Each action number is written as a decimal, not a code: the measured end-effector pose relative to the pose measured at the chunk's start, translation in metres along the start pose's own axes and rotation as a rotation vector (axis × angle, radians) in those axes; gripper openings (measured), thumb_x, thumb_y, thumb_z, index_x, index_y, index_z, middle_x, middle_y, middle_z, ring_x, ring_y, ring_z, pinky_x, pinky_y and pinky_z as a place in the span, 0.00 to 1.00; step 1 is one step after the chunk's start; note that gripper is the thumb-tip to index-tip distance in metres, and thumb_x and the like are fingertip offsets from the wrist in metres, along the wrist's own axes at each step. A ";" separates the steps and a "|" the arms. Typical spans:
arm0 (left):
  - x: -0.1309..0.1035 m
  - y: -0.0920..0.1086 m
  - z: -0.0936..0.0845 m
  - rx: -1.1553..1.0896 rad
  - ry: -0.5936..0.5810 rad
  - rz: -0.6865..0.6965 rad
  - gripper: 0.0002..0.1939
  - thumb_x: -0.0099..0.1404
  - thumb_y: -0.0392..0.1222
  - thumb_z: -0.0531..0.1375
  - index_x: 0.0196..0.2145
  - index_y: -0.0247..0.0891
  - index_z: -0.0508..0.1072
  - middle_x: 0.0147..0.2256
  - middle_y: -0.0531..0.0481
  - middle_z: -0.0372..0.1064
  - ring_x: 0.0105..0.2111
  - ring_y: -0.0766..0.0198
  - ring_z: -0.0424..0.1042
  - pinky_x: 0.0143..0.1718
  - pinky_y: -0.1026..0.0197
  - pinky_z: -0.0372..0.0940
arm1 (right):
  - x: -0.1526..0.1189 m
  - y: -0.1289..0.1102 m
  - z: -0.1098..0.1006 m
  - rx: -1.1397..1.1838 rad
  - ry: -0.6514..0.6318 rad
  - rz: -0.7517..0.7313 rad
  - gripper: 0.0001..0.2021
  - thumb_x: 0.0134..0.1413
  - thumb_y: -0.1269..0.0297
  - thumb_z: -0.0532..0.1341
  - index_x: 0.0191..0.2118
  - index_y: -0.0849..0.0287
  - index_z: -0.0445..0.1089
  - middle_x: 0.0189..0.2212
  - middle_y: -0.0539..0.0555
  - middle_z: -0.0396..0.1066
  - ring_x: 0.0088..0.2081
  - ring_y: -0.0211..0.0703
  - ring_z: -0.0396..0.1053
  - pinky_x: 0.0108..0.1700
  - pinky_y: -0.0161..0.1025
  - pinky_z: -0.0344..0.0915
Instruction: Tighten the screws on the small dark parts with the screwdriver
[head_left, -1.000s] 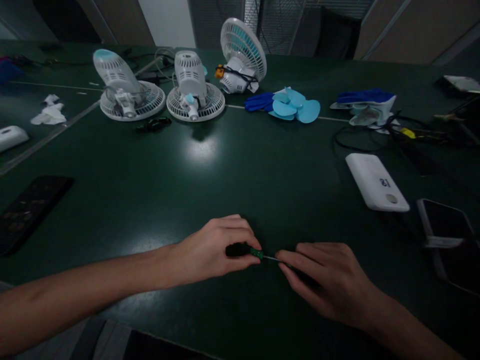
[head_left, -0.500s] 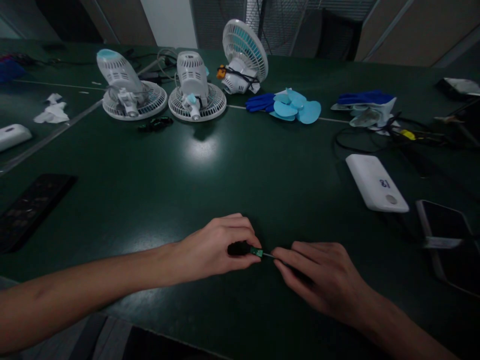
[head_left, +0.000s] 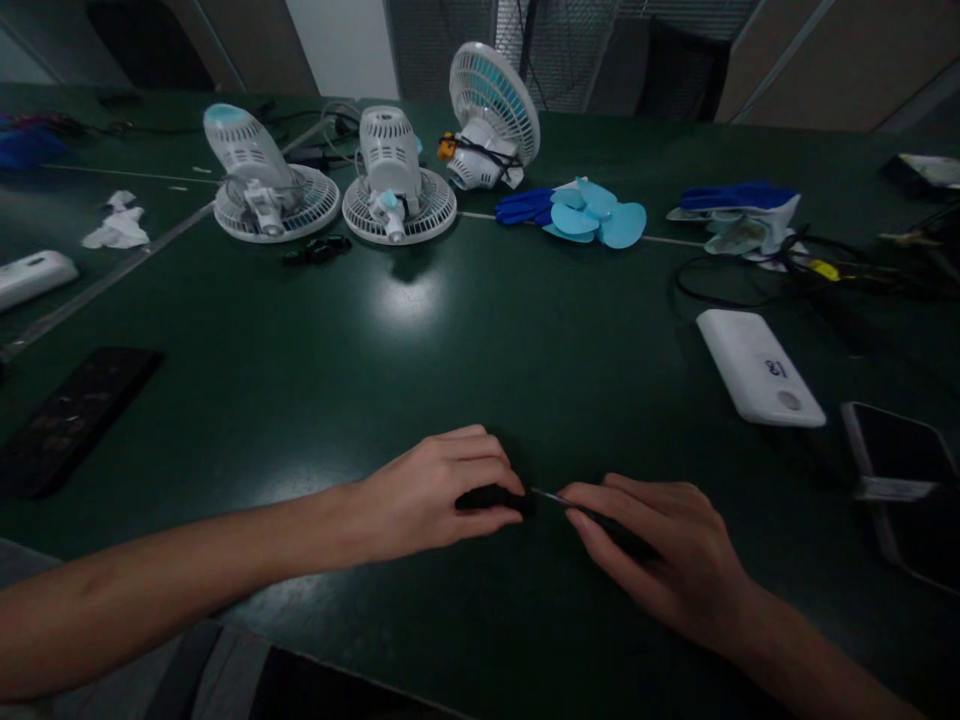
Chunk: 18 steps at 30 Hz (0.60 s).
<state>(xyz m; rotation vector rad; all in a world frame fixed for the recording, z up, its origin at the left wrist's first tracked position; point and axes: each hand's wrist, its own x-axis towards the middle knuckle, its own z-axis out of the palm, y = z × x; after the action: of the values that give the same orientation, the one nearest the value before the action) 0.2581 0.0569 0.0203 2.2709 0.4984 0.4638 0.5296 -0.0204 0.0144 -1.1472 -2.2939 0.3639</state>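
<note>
On the green tabletop [head_left: 450,350], near its front edge, our left hand [head_left: 420,490] narrowly pinches an elongated piece [head_left: 487,497] and our right hand [head_left: 675,550] a slim tool [head_left: 621,534], both probably light, rigid and best gripped along their sides, blackish, with a thin silvery shaft [head_left: 550,496] between them.

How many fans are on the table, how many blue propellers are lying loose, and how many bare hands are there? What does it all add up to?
Fans: 3
Loose blue propeller: 1
Bare hands, left hand and right hand: 2
Total: 6
</note>
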 end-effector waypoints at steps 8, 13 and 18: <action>-0.035 -0.036 -0.071 0.402 0.168 -0.278 0.15 0.74 0.51 0.57 0.50 0.40 0.76 0.46 0.45 0.73 0.45 0.57 0.72 0.47 0.54 0.68 | 0.002 0.005 -0.007 0.086 -0.010 0.044 0.11 0.69 0.68 0.59 0.54 0.53 0.70 0.34 0.49 0.78 0.29 0.36 0.75 0.30 0.33 0.67; -0.109 -0.099 -0.154 0.689 0.502 -0.603 0.21 0.68 0.60 0.57 0.48 0.43 0.78 0.43 0.43 0.74 0.40 0.54 0.73 0.40 0.51 0.64 | 0.001 0.006 -0.007 0.103 -0.041 0.065 0.10 0.70 0.67 0.59 0.53 0.55 0.70 0.33 0.48 0.76 0.28 0.34 0.73 0.29 0.33 0.66; -0.163 -0.139 -0.202 0.742 0.751 -0.731 0.31 0.63 0.65 0.58 0.47 0.35 0.79 0.41 0.36 0.73 0.49 0.46 0.72 0.38 0.47 0.56 | 0.001 0.006 -0.007 0.111 -0.056 0.085 0.10 0.70 0.66 0.58 0.54 0.54 0.70 0.34 0.47 0.76 0.29 0.33 0.73 0.31 0.32 0.66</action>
<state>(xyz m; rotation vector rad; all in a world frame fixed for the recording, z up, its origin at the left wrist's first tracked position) -0.0052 0.1880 0.0209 2.2520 2.0678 0.8258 0.5369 -0.0160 0.0183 -1.1940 -2.2471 0.5555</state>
